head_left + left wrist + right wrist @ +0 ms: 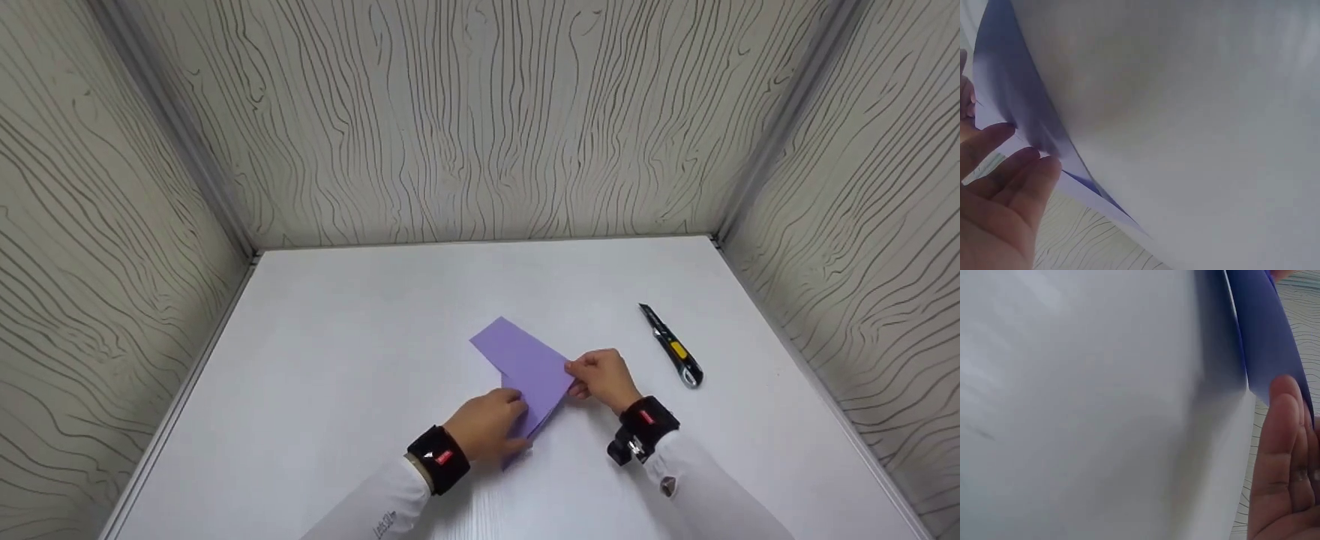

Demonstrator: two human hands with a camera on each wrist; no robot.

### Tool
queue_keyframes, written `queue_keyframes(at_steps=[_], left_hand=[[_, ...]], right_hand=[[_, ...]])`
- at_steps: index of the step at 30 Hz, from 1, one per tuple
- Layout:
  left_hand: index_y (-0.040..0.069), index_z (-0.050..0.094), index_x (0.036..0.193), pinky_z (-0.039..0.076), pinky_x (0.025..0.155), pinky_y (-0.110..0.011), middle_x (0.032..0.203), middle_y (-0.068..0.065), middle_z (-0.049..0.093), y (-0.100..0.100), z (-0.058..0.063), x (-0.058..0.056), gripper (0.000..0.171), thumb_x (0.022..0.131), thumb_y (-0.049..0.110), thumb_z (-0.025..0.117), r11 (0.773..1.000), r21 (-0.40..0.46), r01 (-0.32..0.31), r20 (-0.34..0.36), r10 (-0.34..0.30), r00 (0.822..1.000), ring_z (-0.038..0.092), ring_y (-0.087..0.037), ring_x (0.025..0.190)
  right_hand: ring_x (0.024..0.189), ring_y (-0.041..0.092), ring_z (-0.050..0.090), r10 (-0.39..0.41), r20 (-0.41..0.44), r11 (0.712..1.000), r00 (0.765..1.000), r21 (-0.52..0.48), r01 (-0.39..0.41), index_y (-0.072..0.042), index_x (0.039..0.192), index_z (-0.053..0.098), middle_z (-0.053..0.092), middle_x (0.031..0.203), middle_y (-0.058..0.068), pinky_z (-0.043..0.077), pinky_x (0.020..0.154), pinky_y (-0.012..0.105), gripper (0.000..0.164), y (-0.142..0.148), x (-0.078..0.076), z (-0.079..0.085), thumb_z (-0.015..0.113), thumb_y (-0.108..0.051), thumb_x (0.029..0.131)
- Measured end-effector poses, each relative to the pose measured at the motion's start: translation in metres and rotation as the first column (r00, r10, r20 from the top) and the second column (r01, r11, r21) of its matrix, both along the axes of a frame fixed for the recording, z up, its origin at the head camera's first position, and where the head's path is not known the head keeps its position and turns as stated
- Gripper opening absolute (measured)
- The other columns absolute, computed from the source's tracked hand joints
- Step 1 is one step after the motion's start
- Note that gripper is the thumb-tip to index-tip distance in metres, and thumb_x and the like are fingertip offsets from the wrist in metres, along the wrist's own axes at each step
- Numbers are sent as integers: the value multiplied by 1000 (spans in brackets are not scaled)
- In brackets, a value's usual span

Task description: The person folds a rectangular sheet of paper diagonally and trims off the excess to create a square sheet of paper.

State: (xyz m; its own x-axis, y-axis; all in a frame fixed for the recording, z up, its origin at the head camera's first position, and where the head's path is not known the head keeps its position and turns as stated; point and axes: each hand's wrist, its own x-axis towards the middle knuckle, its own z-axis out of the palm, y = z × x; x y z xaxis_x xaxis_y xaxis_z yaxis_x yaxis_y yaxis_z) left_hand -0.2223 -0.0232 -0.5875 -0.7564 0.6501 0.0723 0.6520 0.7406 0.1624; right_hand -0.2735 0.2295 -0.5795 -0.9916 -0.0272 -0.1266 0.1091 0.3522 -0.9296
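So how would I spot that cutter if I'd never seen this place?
Start at the white table. In its right half, just right of the person's right hand, lies a slim black cutter. Unlike the plain purple paper, it has a yellow patch.

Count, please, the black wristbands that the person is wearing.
2: one black wristband is around the wrist of the left hand, the other wristband around the wrist of the right hand. The white sleeves might hide more.

white sleeves (716, 491), one lettered; black wristbands (451, 478) with small red labels (445, 456)
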Motion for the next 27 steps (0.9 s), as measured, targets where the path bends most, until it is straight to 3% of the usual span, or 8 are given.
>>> queue_keyframes(at_steps=[4,7,17,27], left_hand=[[16,77,110,58,83,-24,113,2,70,-1,-4,3,35,94,47,84,998,-46,33,-28,-34,999,65,-9,96],[16,78,109,56,78,-23,109,2,67,-3,-7,3,35,94,46,84,997,-67,42,-33,-44,998,61,-8,91],[19,78,107,57,79,-23,108,5,67,-7,-15,3,32,94,49,82,995,-72,64,-116,-72,991,62,-7,94],[17,78,115,60,93,-28,126,-1,70,-7,-16,6,36,96,48,79,998,-45,53,-68,-56,996,67,-14,112]], right_hand=[[54,10,68,-7,7,999,1000,40,7,9,87,75,73,66,5,57,53,22,21,0,-2,-5,71,-5,102],[54,11,68,-9,18,997,1000,73,8,7,86,75,72,65,5,55,53,22,22,1,-4,-9,71,-6,103],[48,11,59,21,-10,976,1000,218,-18,-1,78,75,68,60,3,47,46,22,24,7,-8,-15,74,-10,100],[54,13,58,22,-21,926,1000,376,-12,-3,86,77,66,64,2,45,52,26,22,23,-13,-8,79,-21,98]])
